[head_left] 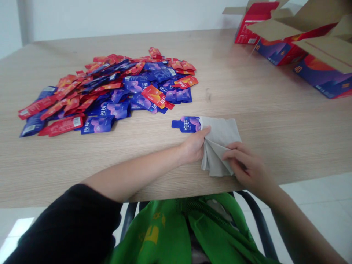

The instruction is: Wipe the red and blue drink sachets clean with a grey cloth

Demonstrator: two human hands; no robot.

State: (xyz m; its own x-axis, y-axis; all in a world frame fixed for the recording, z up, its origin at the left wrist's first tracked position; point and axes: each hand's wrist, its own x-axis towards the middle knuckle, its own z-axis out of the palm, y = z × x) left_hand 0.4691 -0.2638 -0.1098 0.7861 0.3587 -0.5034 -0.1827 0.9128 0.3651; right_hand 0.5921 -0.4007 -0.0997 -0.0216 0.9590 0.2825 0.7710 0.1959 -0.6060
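Observation:
A light grey cloth [220,128] lies near the table's front edge, folded and partly lifted. It covers the right part of a blue sachet [189,124], whose narrow neck points left. My left hand [194,146] grips the cloth's left edge beside the sachet, the thumb on top and the other fingers hidden. Between its fingertips my right hand [247,165] pinches a fold of the same cloth on the right side. A large heap of red and blue sachets [110,91] is spread on the table beyond my left forearm.
Several open cardboard boxes in red and blue stand at the back right: a red one [247,27], a middle one [277,49] and a nearer one [321,75]. The wooden table [68,168] ends just in front of my body, and a pale wall rises behind it.

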